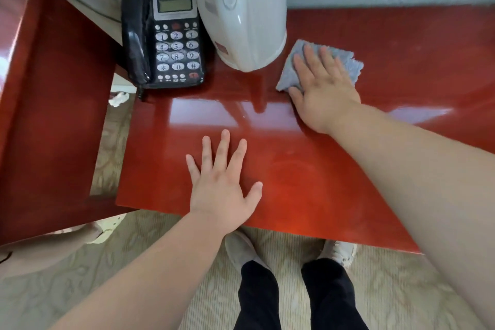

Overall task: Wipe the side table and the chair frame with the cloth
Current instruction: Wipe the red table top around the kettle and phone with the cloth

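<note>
We press the grey cloth (351, 65) flat on the red side table (308, 169) with our right hand (324, 80), fingers extended over it, just beside the white appliance (241, 13). Our left hand (222, 182) lies flat, holding nothing, bracing on the near tabletop. Sweep in overlapping passes with even pressure, steering round the appliance base and the black telephone (171, 40). We judge the chair frame (48, 88), at left, comes afterwards.

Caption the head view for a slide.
Right hand presses grey cloth on red side table; left hand rests flat.
</note>
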The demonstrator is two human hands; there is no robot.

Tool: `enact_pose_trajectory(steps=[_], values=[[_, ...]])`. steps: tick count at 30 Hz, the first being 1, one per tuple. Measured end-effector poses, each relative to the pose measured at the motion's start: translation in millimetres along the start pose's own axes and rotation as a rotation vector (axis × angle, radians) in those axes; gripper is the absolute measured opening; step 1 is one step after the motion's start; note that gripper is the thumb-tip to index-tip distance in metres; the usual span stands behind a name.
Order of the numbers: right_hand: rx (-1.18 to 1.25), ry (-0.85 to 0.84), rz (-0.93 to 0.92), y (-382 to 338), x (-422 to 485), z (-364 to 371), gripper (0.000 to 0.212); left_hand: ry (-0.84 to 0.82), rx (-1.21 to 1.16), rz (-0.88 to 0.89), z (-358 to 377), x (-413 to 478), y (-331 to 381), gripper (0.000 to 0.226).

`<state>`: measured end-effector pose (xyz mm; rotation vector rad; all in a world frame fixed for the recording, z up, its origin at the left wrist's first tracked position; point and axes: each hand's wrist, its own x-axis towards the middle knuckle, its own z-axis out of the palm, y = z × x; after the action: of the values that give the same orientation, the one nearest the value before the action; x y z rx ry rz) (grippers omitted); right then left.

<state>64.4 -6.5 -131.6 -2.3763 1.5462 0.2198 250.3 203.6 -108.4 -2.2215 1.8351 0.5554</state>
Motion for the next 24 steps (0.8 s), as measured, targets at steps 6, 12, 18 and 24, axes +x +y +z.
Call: enact_pose_trajectory(steps=[6,12,18,24], values=[[0.010,0.052,-0.267,-9,-140,37,0.065,-0.024,-0.026,-0.033,-9,-1,8,0.092],[-0.032,-0.010,-0.475,29,-218,54,0.064,-0.015,-0.038,0.048,-14,6,42,0.084],[0.007,0.046,-0.083,95,-92,16,0.074,0.013,0.033,0.195,-14,37,102,0.075],[0.026,0.043,-0.009,89,-127,18,0.068,0.015,0.080,0.166,-7,37,117,0.081]])
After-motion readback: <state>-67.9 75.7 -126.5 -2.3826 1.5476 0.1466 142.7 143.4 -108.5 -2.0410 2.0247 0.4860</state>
